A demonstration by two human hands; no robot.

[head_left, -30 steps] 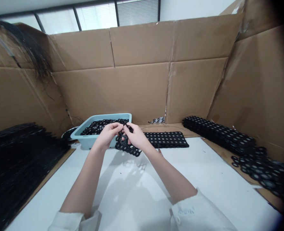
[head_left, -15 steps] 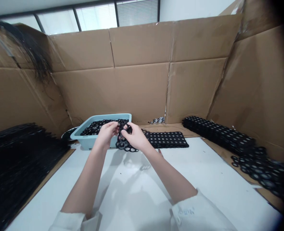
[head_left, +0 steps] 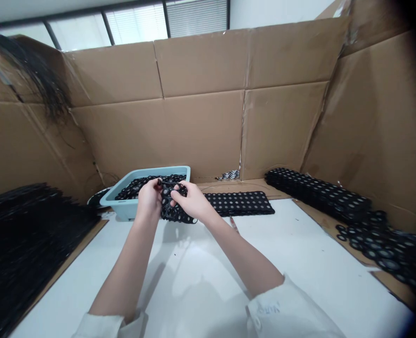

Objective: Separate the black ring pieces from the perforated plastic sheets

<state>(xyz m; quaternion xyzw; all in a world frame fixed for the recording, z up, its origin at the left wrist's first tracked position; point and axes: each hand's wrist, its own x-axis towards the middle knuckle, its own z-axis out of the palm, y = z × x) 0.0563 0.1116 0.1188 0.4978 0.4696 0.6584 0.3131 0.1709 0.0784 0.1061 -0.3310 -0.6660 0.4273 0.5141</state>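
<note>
Between my hands hangs a black mesh piece of joined rings (head_left: 174,209), held up in front of the blue basin. My left hand (head_left: 150,197) pinches its upper left edge. My right hand (head_left: 190,199) grips it from the right, thumb and fingers closed on the upper part. The blue basin (head_left: 125,210) stands just behind my hands and contains more black ringed mesh (head_left: 134,187). To the right of my right hand, a flat black mesh strip with rows of holes (head_left: 243,203) lies on the white table (head_left: 208,281).
A tall stack of black mesh (head_left: 28,244) fills the left side. At the right lie a long mesh pile (head_left: 317,192) and loose ringed mesh (head_left: 380,244). A pen-like stick (head_left: 234,224) rests by my right forearm. Cardboard walls (head_left: 201,136) enclose the table; black strands (head_left: 49,84) hang at upper left.
Both hands have shifted slightly left with the mesh piece. My hands are a little farther apart, and the mesh between them looks more spread out and flatter.
</note>
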